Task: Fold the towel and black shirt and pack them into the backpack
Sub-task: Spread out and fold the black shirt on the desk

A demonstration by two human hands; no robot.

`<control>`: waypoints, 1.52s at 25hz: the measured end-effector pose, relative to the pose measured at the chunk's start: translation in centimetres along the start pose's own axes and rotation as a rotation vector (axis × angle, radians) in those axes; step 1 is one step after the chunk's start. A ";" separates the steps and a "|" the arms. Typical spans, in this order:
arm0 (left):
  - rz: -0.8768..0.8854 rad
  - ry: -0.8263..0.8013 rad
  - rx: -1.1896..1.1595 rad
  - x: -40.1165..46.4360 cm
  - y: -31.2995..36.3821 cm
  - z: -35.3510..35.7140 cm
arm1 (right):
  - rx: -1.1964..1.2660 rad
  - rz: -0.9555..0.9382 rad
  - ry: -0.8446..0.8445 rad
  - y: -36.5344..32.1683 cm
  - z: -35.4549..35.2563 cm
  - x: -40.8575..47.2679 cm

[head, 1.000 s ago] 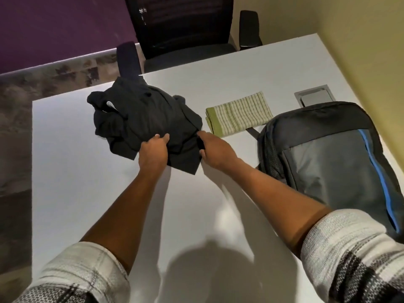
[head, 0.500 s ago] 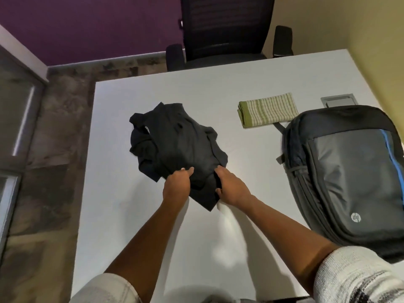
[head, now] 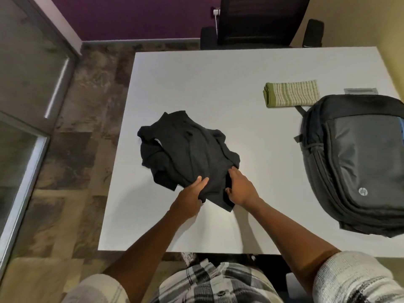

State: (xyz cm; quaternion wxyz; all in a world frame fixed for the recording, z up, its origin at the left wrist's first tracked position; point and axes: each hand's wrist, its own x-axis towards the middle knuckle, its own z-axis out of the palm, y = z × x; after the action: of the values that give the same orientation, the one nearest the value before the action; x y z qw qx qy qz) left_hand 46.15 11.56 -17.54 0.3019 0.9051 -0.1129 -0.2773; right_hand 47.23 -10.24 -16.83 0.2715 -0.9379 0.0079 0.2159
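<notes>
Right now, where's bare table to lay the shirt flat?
Widest bare patch: far-left table, between shirt, towel and chair. A narrower strip lies between shirt and backpack. Crowded: right side, and the near edge under both hands, which grip the shirt.

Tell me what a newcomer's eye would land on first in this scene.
First the crumpled black shirt at the middle of the white table, its near edge gripped by the left hand and right hand. Then the big grey backpack lying flat at the right, with the folded green striped towel just beyond it.
</notes>
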 end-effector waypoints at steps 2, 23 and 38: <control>0.147 0.023 -0.046 -1.7 -0.8 0.3 | -0.024 0.013 0.105 -0.3 1.0 -1.5; -0.204 0.182 0.000 0.5 -6.4 -11.7 | -0.309 -0.329 0.071 -5.2 3.8 -1.6; -0.051 0.174 0.217 5.8 -2.7 -15.6 | 0.215 0.196 0.560 -3.2 -5.0 -1.0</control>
State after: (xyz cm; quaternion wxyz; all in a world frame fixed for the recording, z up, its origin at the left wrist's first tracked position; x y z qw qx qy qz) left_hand 59.86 19.09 -11.33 0.2035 0.9557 -0.0924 -0.1916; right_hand 48.79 -10.24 -11.00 0.3343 -0.9215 0.1955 -0.0277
